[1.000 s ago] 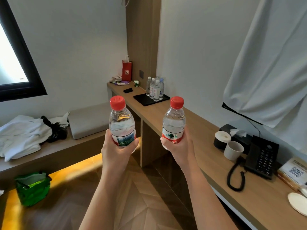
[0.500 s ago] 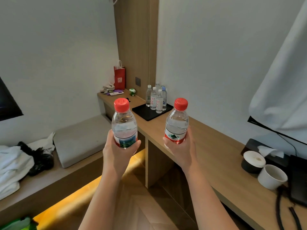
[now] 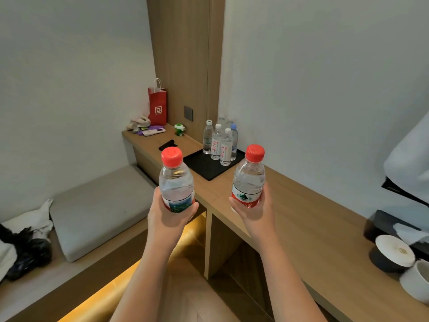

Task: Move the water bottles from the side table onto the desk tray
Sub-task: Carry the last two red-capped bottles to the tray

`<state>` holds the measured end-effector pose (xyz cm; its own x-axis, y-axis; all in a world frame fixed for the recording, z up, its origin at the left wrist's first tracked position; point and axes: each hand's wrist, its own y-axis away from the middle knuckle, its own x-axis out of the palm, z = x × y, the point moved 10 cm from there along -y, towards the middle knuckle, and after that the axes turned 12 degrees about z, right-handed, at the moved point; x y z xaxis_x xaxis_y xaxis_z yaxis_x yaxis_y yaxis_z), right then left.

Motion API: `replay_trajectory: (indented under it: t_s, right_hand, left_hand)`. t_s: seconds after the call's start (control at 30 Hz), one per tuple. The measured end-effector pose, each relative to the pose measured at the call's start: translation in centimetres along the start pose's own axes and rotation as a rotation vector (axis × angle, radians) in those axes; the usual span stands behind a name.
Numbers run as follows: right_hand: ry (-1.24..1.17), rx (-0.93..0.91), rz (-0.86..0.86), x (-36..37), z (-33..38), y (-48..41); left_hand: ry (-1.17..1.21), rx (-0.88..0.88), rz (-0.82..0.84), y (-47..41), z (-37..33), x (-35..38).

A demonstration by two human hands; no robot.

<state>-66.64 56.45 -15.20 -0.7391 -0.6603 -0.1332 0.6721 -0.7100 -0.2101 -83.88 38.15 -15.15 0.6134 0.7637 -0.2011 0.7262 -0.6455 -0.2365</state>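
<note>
My left hand point(image 3: 168, 217) grips a clear water bottle point(image 3: 176, 180) with a red cap, held upright in the air. My right hand point(image 3: 253, 211) grips a second red-capped water bottle point(image 3: 248, 177), also upright, over the near edge of the wooden desk point(image 3: 301, 219). Beyond both bottles lies the flat black tray point(image 3: 204, 166) on the desk. Several clear bottles point(image 3: 220, 141) with white and blue caps stand on its far corner against the wall.
A red paper bag point(image 3: 157, 105), small items and a dark phone point(image 3: 167, 145) sit at the desk's far end. A grey cushion point(image 3: 99, 210) lies on the bench at left. A black holder, tissue box and white cup point(image 3: 415, 280) stand at right.
The view has drawn closer to the desk and the tray, which now look larger. Both hands still hold their bottles upright, the same distance apart.
</note>
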Motion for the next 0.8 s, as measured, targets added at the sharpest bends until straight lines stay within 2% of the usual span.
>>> replay_trajectory:
  t_s: [0.27,0.47,0.8]
  right_hand:
    - [-0.018,0.044,-0.056,1.6,-5.9,-12.6]
    - [0.008,0.065,-0.092,2.2,-8.4,-22.7]
    - [0.080,0.123,-0.134,3.3,-12.6,-31.7]
  left_hand:
    - [-0.099,-0.022,0.047,-13.5,4.8,2.2]
    - [-0.021,-0.063,0.045,-23.4,7.9,3.0]
    - [-0.080,-0.149,0.099,-32.8,13.7,3.9]
